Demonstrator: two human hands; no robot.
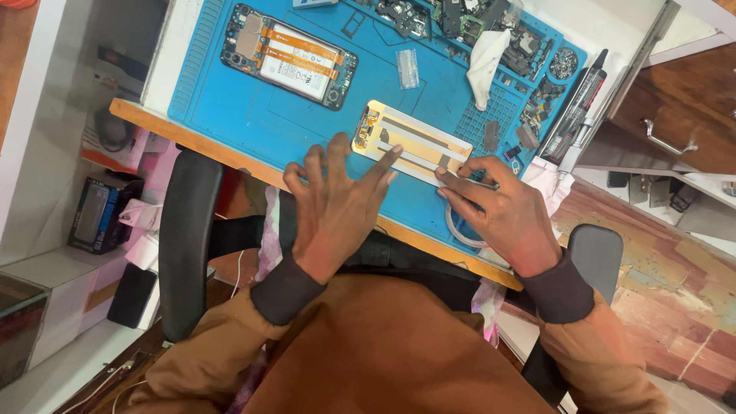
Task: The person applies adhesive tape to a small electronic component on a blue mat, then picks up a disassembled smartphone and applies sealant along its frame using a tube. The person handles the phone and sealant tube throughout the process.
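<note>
A gold-backed phone display panel [410, 143] lies flat on the blue mat [230, 107] near the desk's front edge [192, 142]. Left hand [337, 207] is spread open, fingers [387, 162] pressed against the panel's near edge. Right hand [502, 211] is open too, fingertips resting on its right end; nothing is gripped. Panel judged thin, light, stiff yet brittle; best lifted by the long edges, away from the flex strip. An opened phone [290, 55] lies well apart.

Dark rectangular box [93, 216] with blue edge on left shelf; white battery label [295, 60] inside opened phone [289, 55].
</note>
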